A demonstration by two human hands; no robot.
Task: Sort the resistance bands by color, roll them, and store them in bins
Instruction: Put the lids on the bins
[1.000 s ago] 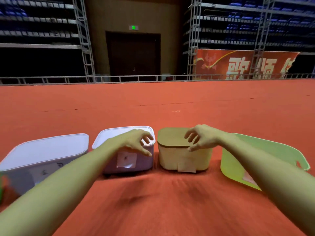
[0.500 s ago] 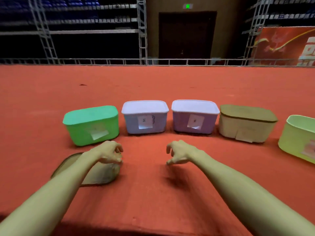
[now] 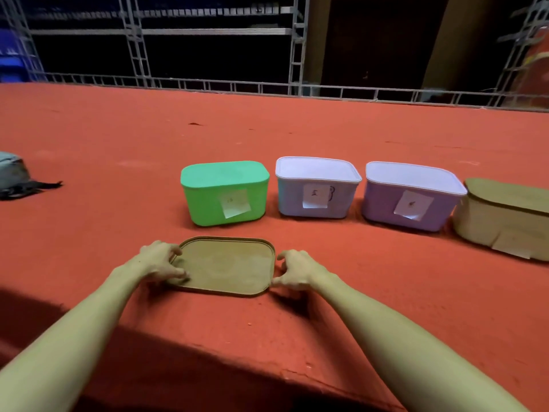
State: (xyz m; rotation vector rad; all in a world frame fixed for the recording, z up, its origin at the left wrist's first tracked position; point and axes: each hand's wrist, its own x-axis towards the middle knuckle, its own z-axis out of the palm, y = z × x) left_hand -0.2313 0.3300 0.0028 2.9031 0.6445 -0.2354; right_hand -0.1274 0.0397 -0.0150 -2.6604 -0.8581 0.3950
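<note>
Tan bin (image 3: 505, 221) — partly off right edge

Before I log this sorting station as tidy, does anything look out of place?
Yes: a tan lid lies rim-up on the carpet before the green bin, held by the left hand and right hand, though every bin in view is lidded.

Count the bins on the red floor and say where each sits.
4, in one row: green bin leftmost, pale blue bin next, purple bin third, tan bin cut off by the right edge. More may sit beyond that edge.
</note>
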